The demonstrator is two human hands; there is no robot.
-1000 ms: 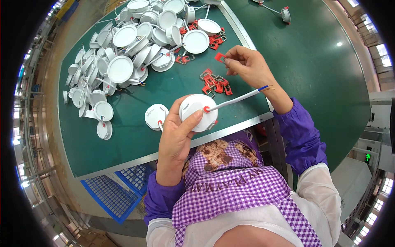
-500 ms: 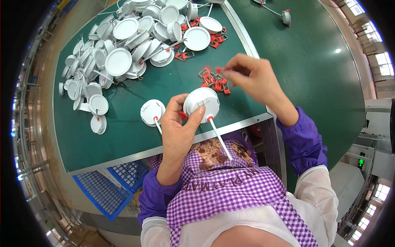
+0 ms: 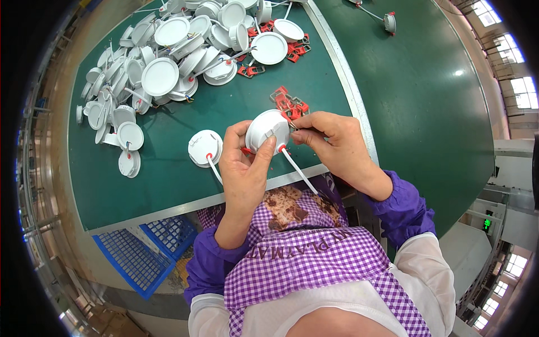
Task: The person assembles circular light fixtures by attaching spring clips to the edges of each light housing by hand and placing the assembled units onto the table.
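Note:
A round white downlight [image 3: 266, 129] with a white cable hanging from a red grommet is gripped in my left hand [image 3: 245, 160], thumb across its back. A bit of red shows at its left side, by my left fingers. My right hand [image 3: 331, 143] pinches a red spring clip [image 3: 290, 120] against the right side of the downlight. Behind them on the green table lies a small heap of red clips [image 3: 286, 101] with metal wires. Left of my left hand rests another white downlight [image 3: 205, 148], its back and cable facing up.
A large pile of white downlights [image 3: 160, 77] covers the table's far left, with more red clips [image 3: 251, 71] along its right edge. A metal strip [image 3: 351, 84] divides this table from another green surface [image 3: 426, 101]. Blue plastic baskets [image 3: 132, 261] stand below the front edge.
My right hand has come down and left from above the clip heap, bringing a red clip to the downlight's side. My left hand still holds the downlight, nearly in place.

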